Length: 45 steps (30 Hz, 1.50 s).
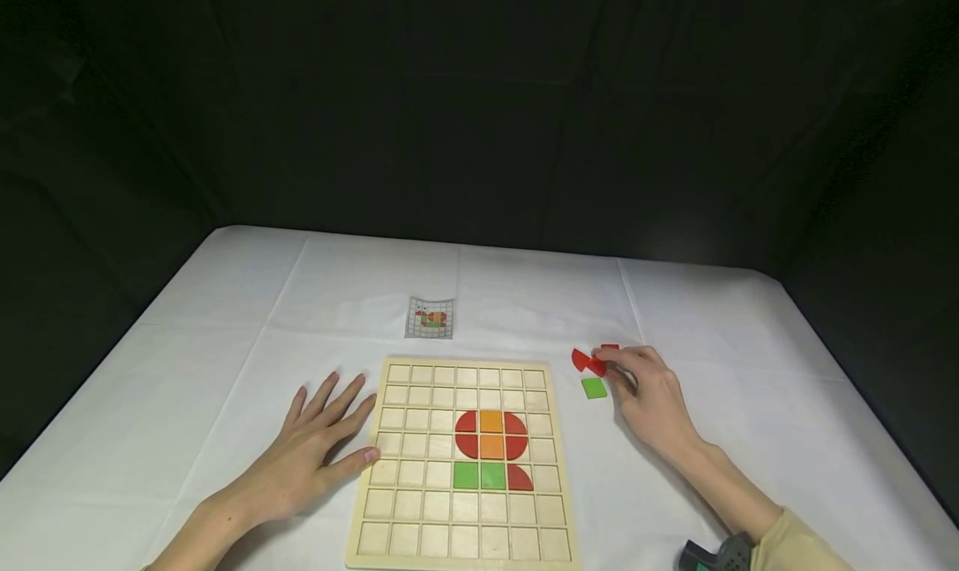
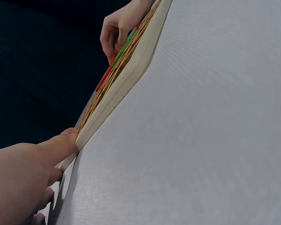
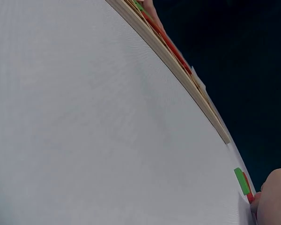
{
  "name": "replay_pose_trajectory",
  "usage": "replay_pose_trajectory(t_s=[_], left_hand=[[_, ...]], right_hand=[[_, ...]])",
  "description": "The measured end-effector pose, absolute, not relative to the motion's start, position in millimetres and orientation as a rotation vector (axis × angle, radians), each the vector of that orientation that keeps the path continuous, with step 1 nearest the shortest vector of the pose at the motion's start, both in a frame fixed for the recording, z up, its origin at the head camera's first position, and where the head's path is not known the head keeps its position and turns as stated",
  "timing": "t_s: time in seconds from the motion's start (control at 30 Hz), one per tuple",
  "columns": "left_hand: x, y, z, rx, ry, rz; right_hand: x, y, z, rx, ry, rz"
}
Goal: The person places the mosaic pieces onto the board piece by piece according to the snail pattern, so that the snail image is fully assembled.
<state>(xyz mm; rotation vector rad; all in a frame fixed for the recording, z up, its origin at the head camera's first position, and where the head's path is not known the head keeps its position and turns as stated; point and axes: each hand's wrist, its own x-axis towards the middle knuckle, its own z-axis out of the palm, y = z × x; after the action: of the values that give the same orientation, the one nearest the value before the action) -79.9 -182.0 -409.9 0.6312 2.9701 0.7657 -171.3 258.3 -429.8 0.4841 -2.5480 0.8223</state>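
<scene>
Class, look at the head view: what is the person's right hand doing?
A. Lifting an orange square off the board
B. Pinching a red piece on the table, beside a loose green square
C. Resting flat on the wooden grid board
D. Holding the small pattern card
B: the right hand pinches a red piece on the white table, right of the board, with the green square lying just beside its fingers.

The head view looks forward and down from above, taking in the whole white-clothed desk (image 1: 225, 321) and the square pale wooden grid board (image 1: 404, 538). Both wrist views lie close to the cloth, looking along it: the left one sights the board's edge (image 2: 126, 79) from beside it, the right one (image 3: 178, 65) from farther off.
</scene>
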Motion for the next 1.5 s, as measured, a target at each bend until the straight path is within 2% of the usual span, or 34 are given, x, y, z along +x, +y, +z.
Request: replay_pose_trajectory(t_s=[0.73, 1.5], left_hand=[[-78.6, -184.5, -410.1, 0.608, 2.978, 0.764], [-79.1, -181.5, -407.7, 0.619, 2.997, 0.726]], right_hand=[[-181.4, 244.8, -431.3, 0.591, -2.547, 0.792], [-174.5, 252.9, -437.9, 0.467, -2.491, 0.792]])
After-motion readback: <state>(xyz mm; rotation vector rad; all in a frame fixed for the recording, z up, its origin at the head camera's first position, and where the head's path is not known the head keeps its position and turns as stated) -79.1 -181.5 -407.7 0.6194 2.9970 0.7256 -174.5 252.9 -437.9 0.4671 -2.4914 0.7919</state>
